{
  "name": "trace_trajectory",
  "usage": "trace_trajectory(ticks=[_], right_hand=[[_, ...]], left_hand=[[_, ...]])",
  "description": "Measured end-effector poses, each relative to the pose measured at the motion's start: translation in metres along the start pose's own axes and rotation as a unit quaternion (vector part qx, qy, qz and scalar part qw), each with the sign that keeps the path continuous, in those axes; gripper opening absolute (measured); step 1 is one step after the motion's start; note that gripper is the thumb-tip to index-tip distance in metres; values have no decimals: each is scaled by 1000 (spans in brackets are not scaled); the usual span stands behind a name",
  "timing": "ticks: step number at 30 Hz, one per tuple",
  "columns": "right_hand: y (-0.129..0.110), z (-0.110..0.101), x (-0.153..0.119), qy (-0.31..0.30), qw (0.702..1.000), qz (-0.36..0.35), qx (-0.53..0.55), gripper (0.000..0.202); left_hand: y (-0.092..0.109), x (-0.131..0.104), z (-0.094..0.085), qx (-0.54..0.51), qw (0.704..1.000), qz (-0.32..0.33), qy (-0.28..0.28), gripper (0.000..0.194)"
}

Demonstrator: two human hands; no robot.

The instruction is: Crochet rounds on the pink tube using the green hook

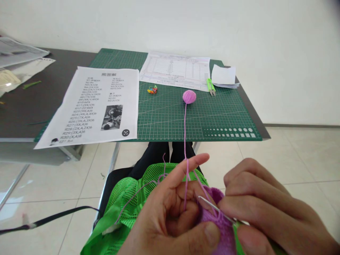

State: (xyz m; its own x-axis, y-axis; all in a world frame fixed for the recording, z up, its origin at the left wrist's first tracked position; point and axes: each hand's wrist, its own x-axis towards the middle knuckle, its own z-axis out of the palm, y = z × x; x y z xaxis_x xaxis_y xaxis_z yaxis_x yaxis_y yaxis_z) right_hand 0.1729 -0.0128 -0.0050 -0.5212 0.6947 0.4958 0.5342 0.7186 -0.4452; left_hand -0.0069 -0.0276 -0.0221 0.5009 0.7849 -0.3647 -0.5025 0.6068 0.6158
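Note:
My left hand (180,216) grips a purple crochet piece (219,230) between thumb and fingers, its index finger stretched out with pink-purple yarn (185,134) looped over it. That strand runs up to a small yarn ball (189,96) on the mat. In my right hand (268,209) is a metal crochet hook (212,204), pinched between thumb and fingers. The hook's shaft passes through a loop at the edge of the piece, its tip pointing up and left. Part of the piece is hidden behind my fingers.
A green cutting mat (164,117) covers the table. On it lie a printed pattern sheet (98,106), a form (175,71), colourful stitch markers (152,90), green thread snips (211,86) and white paper slips (224,75). A green mesh vest (127,194) is below, near my lap.

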Motion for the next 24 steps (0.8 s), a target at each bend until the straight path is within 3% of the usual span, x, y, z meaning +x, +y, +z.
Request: trace_trajectory(ticks=[8,17,20,24], right_hand=[[-4,6,9,8,999,32,-7,27],[11,41,5,131,987,-30,-88,33],[17,47,-3,172,980,-50,-86,30],[18,40,-12,174,980,-45,-85,34]], left_hand=[[-6,2,-1,41,996,12,75,63],[-31,9,9,37,965,134,222,56],[-30,11,6,27,971,133,197,55],[-18,10,-5,-20,991,63,119,57]])
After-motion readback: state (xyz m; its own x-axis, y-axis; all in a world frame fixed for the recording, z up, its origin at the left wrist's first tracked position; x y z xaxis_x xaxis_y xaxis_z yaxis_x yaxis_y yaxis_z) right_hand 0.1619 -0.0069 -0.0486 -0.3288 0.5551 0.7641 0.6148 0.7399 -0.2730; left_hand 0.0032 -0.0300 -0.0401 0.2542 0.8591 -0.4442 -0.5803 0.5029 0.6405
